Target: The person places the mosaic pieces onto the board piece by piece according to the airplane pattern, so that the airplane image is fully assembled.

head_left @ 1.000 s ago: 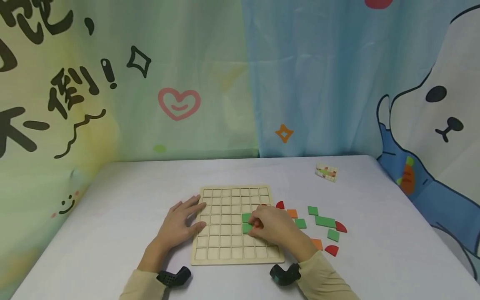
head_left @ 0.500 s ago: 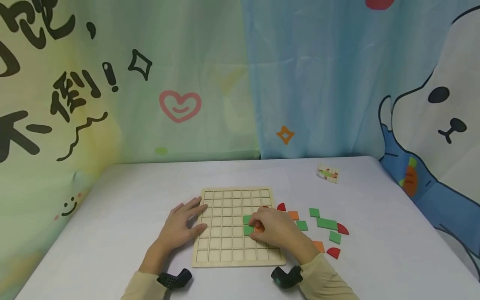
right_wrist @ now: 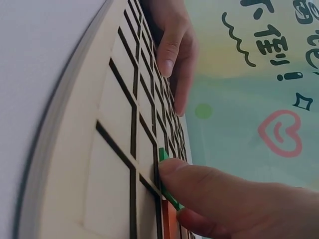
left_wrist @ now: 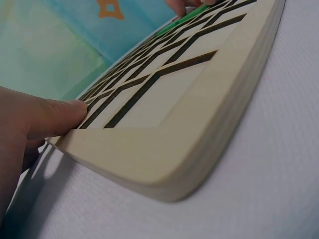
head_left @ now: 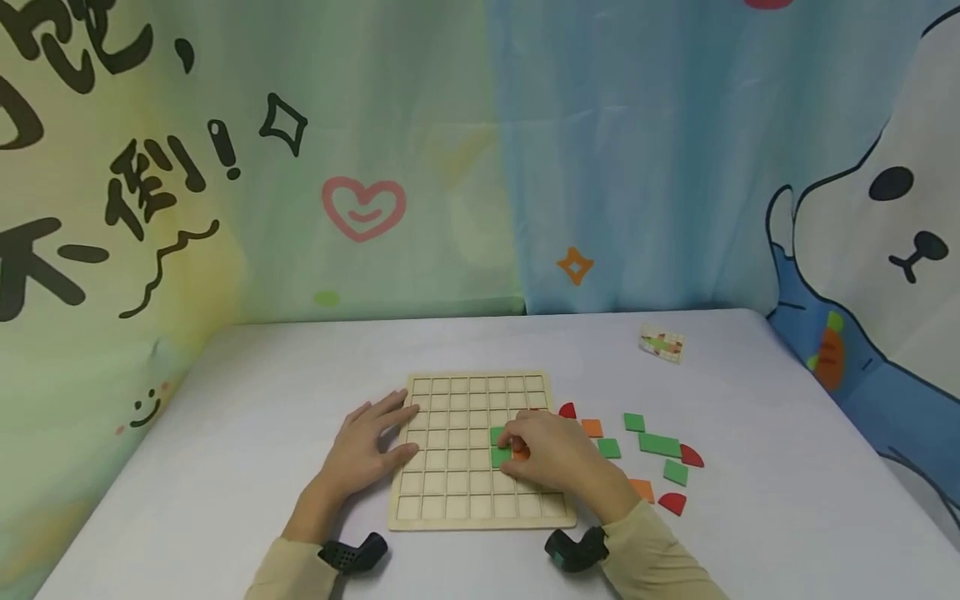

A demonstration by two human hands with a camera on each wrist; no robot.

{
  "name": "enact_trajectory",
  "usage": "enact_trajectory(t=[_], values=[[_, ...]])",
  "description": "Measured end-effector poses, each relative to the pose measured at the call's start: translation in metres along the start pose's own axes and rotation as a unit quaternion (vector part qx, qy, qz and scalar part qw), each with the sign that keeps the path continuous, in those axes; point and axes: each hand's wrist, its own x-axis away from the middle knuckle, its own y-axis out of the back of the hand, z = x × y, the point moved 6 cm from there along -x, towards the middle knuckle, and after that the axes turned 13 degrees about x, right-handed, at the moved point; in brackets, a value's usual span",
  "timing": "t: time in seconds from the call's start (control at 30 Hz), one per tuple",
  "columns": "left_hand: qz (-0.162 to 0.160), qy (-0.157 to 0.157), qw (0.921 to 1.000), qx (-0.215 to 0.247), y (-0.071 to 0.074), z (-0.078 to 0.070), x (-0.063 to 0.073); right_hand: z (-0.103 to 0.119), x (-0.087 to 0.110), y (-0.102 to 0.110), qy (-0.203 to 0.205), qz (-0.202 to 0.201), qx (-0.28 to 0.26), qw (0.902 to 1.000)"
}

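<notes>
A pale wooden grid board (head_left: 453, 484) lies flat before me. My left hand (head_left: 365, 447) rests along its left edge with fingers spread; in the left wrist view the thumb (left_wrist: 65, 114) presses on the rim. My right hand (head_left: 558, 450) is over the right half of the board. Its thumb and index finger pinch a green tile (right_wrist: 162, 154) lying in the grid, also visible in the head view as a green square (head_left: 500, 457). An orange tile (right_wrist: 169, 219) sits right beside it, mostly hidden under the right hand.
Right of the board lie loose pieces: several green tiles (head_left: 660, 445), orange tiles (head_left: 592, 428) and red quarter-round pieces (head_left: 672, 503). A small printed pattern card (head_left: 662, 343) lies at the back right of the white table (head_left: 285, 367). A printed curtain hangs behind.
The head view has shifted slightly. Both hands keep the same places on the board, the right fingers still at the green tile.
</notes>
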Motion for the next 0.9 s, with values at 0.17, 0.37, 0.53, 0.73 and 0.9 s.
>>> enact_trajectory(t=[0.17,0.37,0.53,0.73,0.9], values=[[0.011,0.002,0.9999,0.0,-0.002,0.0,0.0,-0.003,0.002,0.004,-0.005,-0.003,-0.016,0.9998],[0.001,0.0,1.0,-0.004,-0.001,0.002,-0.001,-0.02,-0.001,0.016,-0.034,-0.001,-0.033,0.9989],[0.01,-0.001,0.9999,0.006,-0.005,0.003,-0.007,-0.049,0.002,0.03,-0.076,0.006,-0.032,0.9966],[-0.001,-0.002,1.0,0.0,-0.002,0.002,-0.006,-0.087,0.015,0.044,-0.115,0.02,-0.054,0.9917],[-0.002,-0.006,1.0,0.0,-0.001,0.001,-0.001,-0.126,0.039,0.04,-0.149,0.065,-0.075,0.9837]])
